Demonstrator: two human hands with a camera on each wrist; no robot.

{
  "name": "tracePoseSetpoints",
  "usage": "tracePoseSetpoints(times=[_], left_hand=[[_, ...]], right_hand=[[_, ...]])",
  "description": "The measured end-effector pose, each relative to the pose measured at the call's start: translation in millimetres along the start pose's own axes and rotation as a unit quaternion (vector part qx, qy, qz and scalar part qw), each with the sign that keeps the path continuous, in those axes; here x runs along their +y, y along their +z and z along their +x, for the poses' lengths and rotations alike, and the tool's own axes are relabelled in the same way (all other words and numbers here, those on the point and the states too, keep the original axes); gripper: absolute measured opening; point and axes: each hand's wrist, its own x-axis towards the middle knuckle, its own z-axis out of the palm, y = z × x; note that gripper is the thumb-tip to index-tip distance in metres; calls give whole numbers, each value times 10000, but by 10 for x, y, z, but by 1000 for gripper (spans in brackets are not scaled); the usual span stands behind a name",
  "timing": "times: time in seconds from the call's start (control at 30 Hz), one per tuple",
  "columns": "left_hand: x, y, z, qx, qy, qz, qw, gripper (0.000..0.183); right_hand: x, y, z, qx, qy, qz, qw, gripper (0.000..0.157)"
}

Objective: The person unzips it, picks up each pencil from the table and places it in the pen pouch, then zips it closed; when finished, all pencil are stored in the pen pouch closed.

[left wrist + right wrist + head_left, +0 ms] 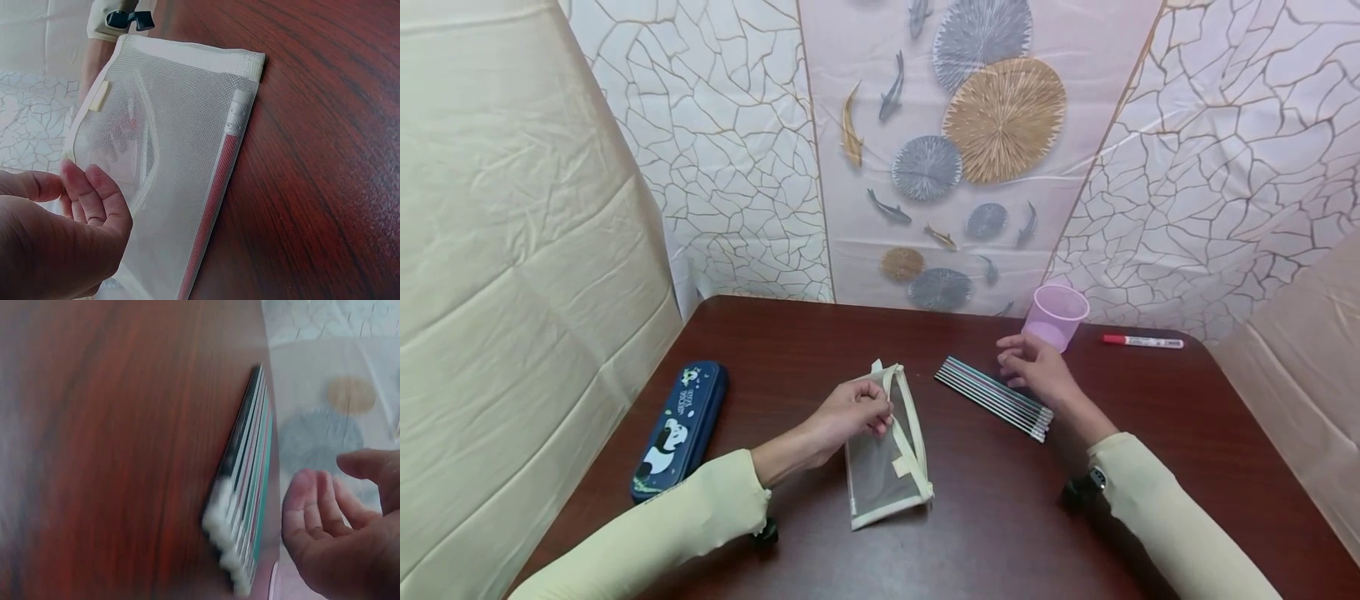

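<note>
My left hand [853, 408] pinches the zipped edge of a cream mesh pencil pouch [872, 483] lying on the table, and the pouch's opening gapes. Through the mesh in the left wrist view, one red pencil [215, 181] with a white eraser end lies along the pouch's side. To the right of the pouch, several striped pencils [992, 397] with white erasers lie side by side in a slanted row. Over their right end hovers my right hand [1037, 367], fingers loosely bent and nothing in them, right in front of a pink cup [1047, 325].
A dark blue pencil case [677, 433] with a panda print lies at the table's left. Near the back right edge is a red-capped white marker [1142, 341]. Patterned cloth [745, 150] hangs behind the brown table [985, 533].
</note>
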Motion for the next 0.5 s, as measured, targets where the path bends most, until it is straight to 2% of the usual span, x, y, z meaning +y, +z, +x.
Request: tracePoseSetpoints(times=[0.2,0.3,0.5], left_hand=[[-15,-13,-25,-12,-81,19,10000,6],[-14,-17,-28,-21,-60,17,10000,5],[-12,0,3,-51,-45,48,10000,6]], right_hand=[[94,-102,66,-518,3,-718,9961,40],[119,-137,83,-658,-238,-1254,9896,37],[139,-155,115,-794,-649,-1790,9785,28]])
